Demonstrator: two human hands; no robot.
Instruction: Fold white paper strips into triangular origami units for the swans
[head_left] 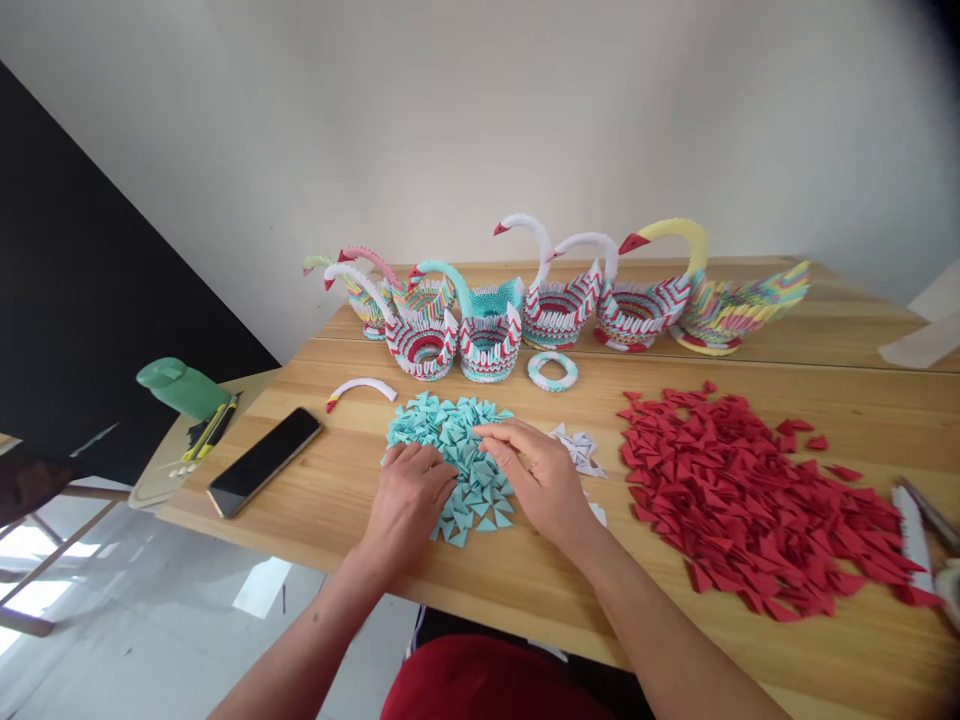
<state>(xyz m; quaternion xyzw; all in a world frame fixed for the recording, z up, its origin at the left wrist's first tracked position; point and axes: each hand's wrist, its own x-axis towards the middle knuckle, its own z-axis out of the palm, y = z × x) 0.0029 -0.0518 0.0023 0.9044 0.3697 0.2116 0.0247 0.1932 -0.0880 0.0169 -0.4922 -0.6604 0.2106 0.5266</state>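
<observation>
A heap of small teal folded-paper triangles [480, 495] lies on the table in front of me. My left hand [412, 492] rests palm down on its near left side, fingers loosely bent over the pieces, with nothing visible in them. Over the right side of the heap is my right hand [536, 475], thumb and forefinger pinched together. Whatever sits between those fingertips is too small to make out against the teal pieces. White paper triangles [579, 450] lie just beyond my right hand, partly hidden by it.
A large heap of red paper triangles [750, 500] spreads to the right. Several folded-paper swans [559, 310] line the back, near a teal-and-white ring [553, 371]. A white curved neck piece [364, 386] and a phone [266, 460] lie left; a green bottle [184, 388] stands beyond.
</observation>
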